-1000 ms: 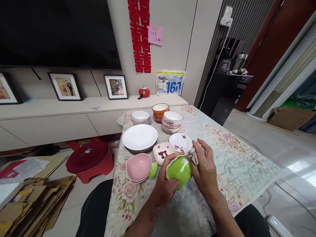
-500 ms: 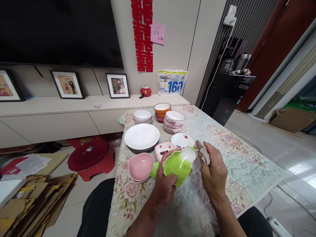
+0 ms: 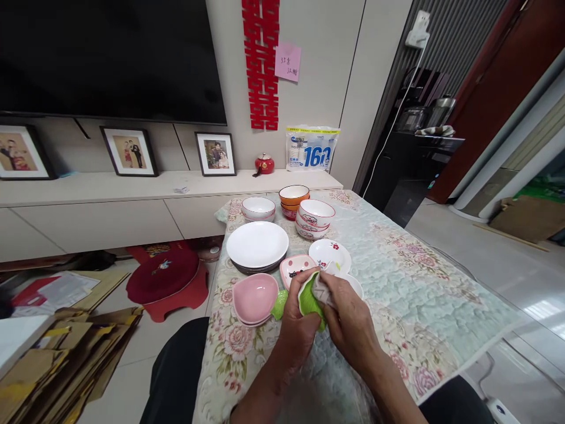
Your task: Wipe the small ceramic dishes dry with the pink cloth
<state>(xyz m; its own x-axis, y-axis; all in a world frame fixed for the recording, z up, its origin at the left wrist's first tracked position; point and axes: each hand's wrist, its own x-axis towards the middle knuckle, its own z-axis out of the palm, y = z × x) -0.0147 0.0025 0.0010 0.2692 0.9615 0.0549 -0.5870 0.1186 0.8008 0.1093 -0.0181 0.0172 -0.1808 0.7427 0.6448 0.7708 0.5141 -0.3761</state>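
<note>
My left hand (image 3: 301, 318) grips a green leaf-shaped dish (image 3: 310, 299), now tilted on edge. My right hand (image 3: 351, 312) presses a greyish cloth (image 3: 323, 291) against the dish, and its fingers are wrapped round the cloth. Just left of my hands lie a pink bowl (image 3: 256, 297) and a green leaf-like piece (image 3: 279, 304). Beyond them are a pink dotted dish (image 3: 293, 266) and a white plate with red flowers (image 3: 329, 252). Part of another white dish (image 3: 355, 285) shows behind my right hand.
On the floral tablecloth (image 3: 424, 306) stand white plates (image 3: 257, 244), white bowls (image 3: 258, 208), orange bowls (image 3: 293, 194) and red-rimmed bowls (image 3: 316, 213). A red stool (image 3: 163, 277) and flattened cardboard (image 3: 75, 359) are at the left.
My right hand has moved left with the cloth, onto the green dish. The dish has turned from facing flat to standing more on edge. The view has shifted slightly.
</note>
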